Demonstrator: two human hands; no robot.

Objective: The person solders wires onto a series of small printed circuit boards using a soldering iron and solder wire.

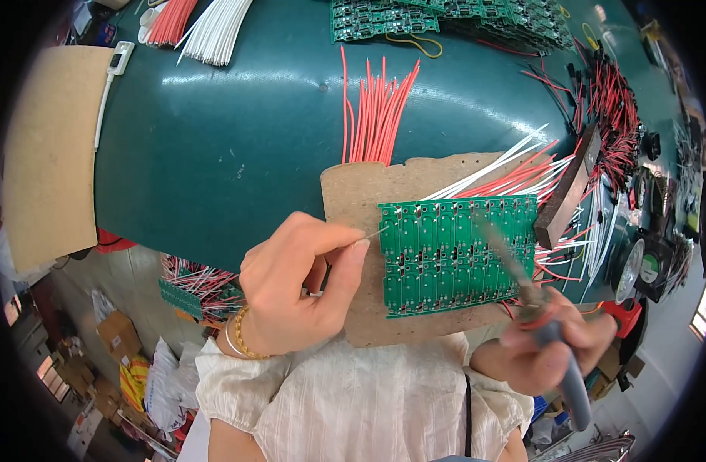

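A green circuit board panel (460, 258) lies on a piece of brown cardboard (360, 189), with white and red wires running out from its far edge. At the panel's left edge, my left hand (295, 285) pinches a thin silvery strand, probably solder wire (377, 232), between thumb and forefinger. The strand's tip reaches over the board's upper left corner. In my right hand (557, 339) is a soldering iron (564, 369) with a grey handle, its blurred tip pointing up and left over the right half of the panel. Whether the tip touches the board I cannot tell.
Red wires (380, 112) lie fanned beyond the cardboard on the green table mat (199, 154). A dark bar (568, 189) rests across wires at the right. Stacked circuit boards (460, 19) and white wires (216, 31) are at the back. Wired boards (182, 299) sit lower left.
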